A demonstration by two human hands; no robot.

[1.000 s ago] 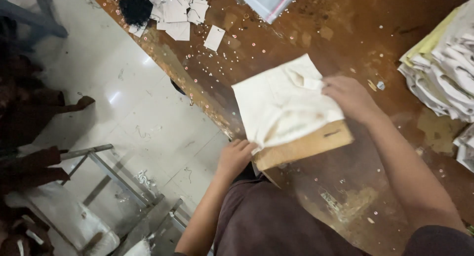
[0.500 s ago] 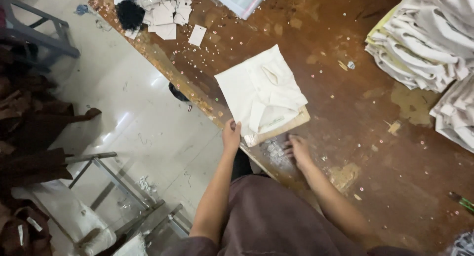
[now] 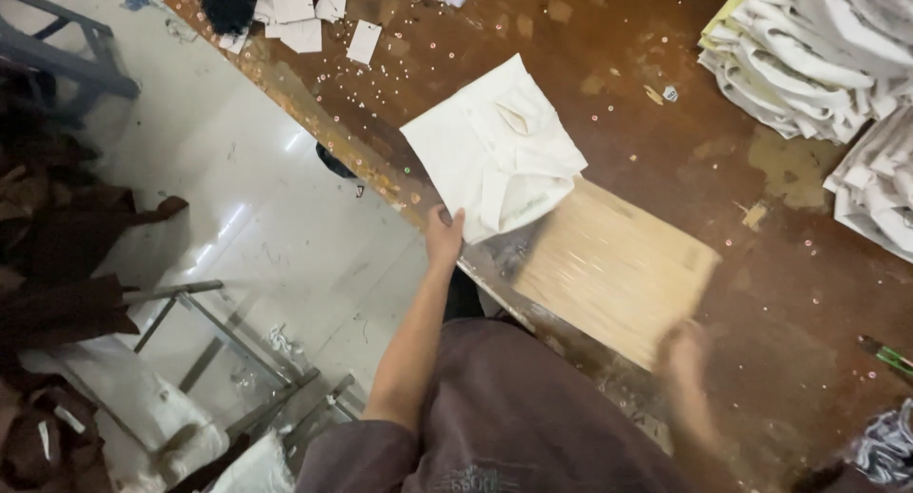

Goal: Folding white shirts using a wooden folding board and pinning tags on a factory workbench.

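— Brown and stained, that worktable (image 3: 666, 122) fills most of the view, doesn't it?

— It does, with small bits scattered over it. Next in size, well beyond the hands at the far right, are the stacks of folded pale cloth (image 3: 818, 56).

— And nearer the hands?

— A light wooden board (image 3: 609, 265), blurred, lies on the table between the two hands. Its far end is tucked under a folded cream cloth piece (image 3: 495, 146).

— Who holds what?

— The left hand (image 3: 443, 236) is closed on the near corner of the cream piece, thumb on top, at the table's edge. The right hand (image 3: 685, 355) is at the board's near end; it is too smeared to tell whether the fingers are clamped on the board or loose.

— Anything smaller?

— Far ahead of the left hand, white paper squares (image 3: 304, 13) lie beside a black tuft (image 3: 226, 0).
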